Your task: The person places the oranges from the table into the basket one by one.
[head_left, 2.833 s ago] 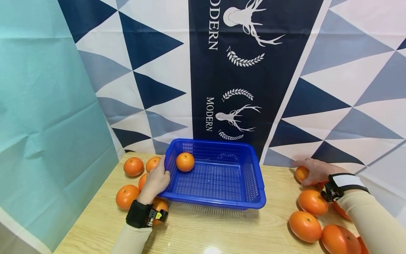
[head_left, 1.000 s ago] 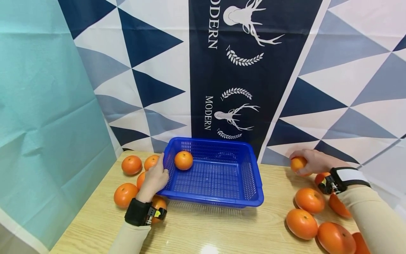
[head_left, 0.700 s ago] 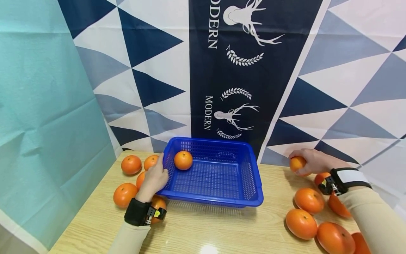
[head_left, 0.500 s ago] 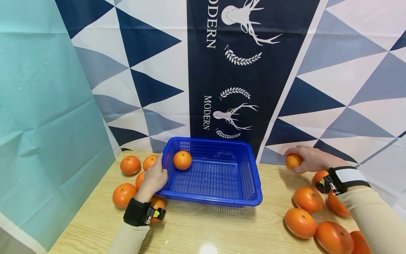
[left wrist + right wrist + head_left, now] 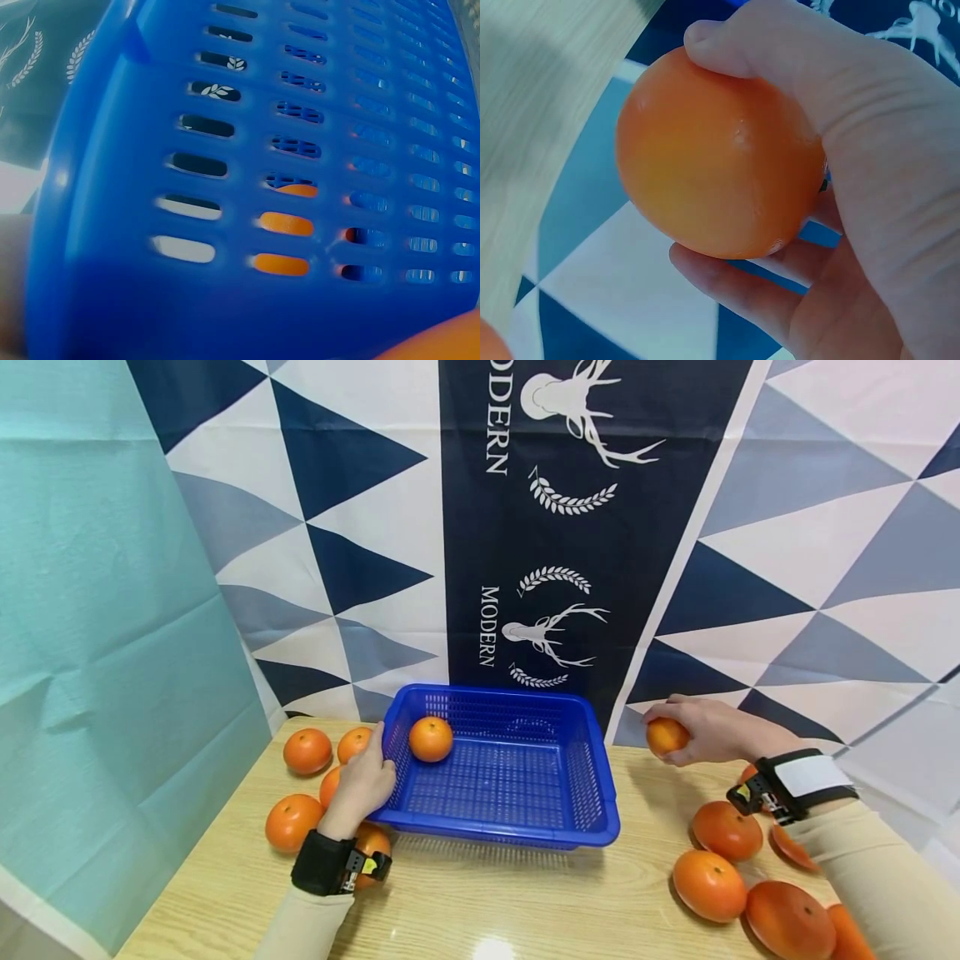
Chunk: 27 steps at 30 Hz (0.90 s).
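Note:
My right hand (image 5: 708,731) holds an orange (image 5: 667,737) above the table, between the basket and the fruits on the right. In the right wrist view the thumb presses one side of that orange (image 5: 716,161) and the fingers support the other. My left hand (image 5: 367,779) grips the left rim of the blue plastic basket (image 5: 495,839). Up close in the left wrist view is the basket's slotted side wall (image 5: 247,307), with orange colour showing through several slots. Another orange (image 5: 431,739) sits inside the basket, near its left wall.
Several fruits, such as this orange one (image 5: 294,823), lie around my left forearm. More large orange-red fruits (image 5: 709,886) lie on the table (image 5: 450,910) at right, partly hidden by my right arm. A patterned cloth (image 5: 375,468) hangs behind the basket.
My right hand has taken hold of the orange at the back right, lifted it off the table and carried it left towards the basket. My left hand stays on the basket rim.

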Available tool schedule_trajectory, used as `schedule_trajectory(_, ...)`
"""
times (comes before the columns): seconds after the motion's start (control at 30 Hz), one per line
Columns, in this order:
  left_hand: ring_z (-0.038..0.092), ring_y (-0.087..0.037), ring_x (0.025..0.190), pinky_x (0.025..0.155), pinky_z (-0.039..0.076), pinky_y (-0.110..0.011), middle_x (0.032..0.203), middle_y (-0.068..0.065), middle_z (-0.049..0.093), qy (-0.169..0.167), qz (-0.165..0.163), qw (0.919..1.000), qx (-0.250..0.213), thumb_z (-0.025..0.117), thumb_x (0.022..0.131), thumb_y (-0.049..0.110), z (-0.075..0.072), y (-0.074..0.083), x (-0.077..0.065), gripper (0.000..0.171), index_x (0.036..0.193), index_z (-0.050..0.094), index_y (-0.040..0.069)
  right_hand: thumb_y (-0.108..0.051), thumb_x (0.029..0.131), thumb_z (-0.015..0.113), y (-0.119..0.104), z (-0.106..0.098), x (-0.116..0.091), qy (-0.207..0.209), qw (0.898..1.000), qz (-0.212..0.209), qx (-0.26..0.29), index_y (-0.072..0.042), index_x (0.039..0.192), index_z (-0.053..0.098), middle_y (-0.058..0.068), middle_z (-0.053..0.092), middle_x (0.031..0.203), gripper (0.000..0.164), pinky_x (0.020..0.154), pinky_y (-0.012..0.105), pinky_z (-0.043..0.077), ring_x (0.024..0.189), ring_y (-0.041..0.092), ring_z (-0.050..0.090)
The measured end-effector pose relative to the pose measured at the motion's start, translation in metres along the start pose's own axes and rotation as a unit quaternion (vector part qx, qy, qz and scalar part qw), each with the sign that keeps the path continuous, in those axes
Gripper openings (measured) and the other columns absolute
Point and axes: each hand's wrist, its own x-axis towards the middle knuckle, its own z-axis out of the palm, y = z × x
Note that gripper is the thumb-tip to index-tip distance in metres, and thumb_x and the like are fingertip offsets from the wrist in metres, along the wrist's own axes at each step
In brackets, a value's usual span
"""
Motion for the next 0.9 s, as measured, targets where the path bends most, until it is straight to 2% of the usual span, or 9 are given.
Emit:
schedule_trajectory(0.03, 0.072, -0.052, 0.129, 0.115, 0.053, -0.075, 0.171, -0.032, 0.051, -0.002, -0.001, 1.0, 0.0, 0.044, 0.111, 0.021, 0.001, -0.001, 0.001, 0.077, 0.181, 0.015, 0.006, -0.022, 0.084, 0.093, -0.003, -0.01, 0.014, -0.047, 0.995, 0.045, -0.075, -0.015, 0.13, 0.075, 0.005, 0.069, 0.111, 0.05, 0.077, 0.027, 0.055, 0.091, 0.008, 0.058)
schedule_trajectory(0.13, 0.073, -0.05, 0.127, 0.114, 0.054, -0.074, 0.171, -0.031, 0.051, -0.009, -0.006, 0.9999, 0.003, 0.044, 0.112, 0.022, -0.001, 0.001, 0.001, 0.077, 0.182, 0.014, 0.007, -0.029, 0.082, 0.096, -0.009, -0.019, 0.027, -0.098, 0.991, 0.062, -0.066, -0.014, 0.132, 0.076, 0.008, 0.071, 0.113, 0.056, 0.077, 0.034, 0.058, 0.089, 0.017, 0.064)
schedule_trajectory(0.27, 0.071, -0.051, 0.132, 0.116, 0.053, -0.075, 0.173, -0.031, 0.049, -0.013, -0.011, 0.9999, 0.001, 0.043, 0.112, 0.022, -0.004, 0.005, -0.001, 0.077, 0.182, 0.013, 0.008, -0.029, 0.083, 0.096, -0.021, -0.02, 0.031, -0.098, 0.992, 0.048, -0.065, -0.016, 0.133, 0.075, 0.006, 0.07, 0.113, 0.056, 0.076, 0.031, 0.057, 0.09, 0.015, 0.063)
schedule_trajectory(0.43, 0.071, -0.051, 0.132, 0.116, 0.053, -0.075, 0.173, -0.03, 0.05, -0.01, -0.012, 0.9999, -0.001, 0.043, 0.112, 0.022, -0.004, 0.005, 0.0, 0.077, 0.182, 0.015, 0.009, -0.027, 0.084, 0.096, -0.039, -0.022, 0.036, -0.099, 0.992, 0.041, -0.058, -0.018, 0.134, 0.075, 0.007, 0.071, 0.117, 0.055, 0.079, 0.036, 0.062, 0.095, 0.017, 0.065)
schedule_trajectory(0.6, 0.068, -0.052, 0.136, 0.119, 0.05, -0.076, 0.174, -0.03, 0.048, -0.01, -0.016, 0.9998, -0.006, 0.042, 0.111, 0.021, -0.009, 0.013, -0.008, 0.077, 0.182, 0.015, 0.009, -0.026, 0.084, 0.096, -0.055, -0.021, 0.04, -0.101, 0.993, 0.016, -0.061, -0.018, 0.134, 0.076, 0.009, 0.072, 0.123, 0.056, 0.082, 0.04, 0.065, 0.098, 0.019, 0.067)
schedule_trajectory(0.9, 0.071, -0.051, 0.13, 0.115, 0.053, -0.075, 0.173, -0.033, 0.048, -0.01, -0.012, 0.9999, -0.004, 0.042, 0.112, 0.019, -0.013, 0.022, -0.017, 0.076, 0.181, 0.015, 0.006, -0.025, 0.085, 0.095, -0.068, -0.015, 0.048, -0.107, 0.992, 0.002, -0.063, -0.019, 0.136, 0.076, 0.007, 0.071, 0.121, 0.054, 0.082, 0.036, 0.062, 0.1, 0.017, 0.066)
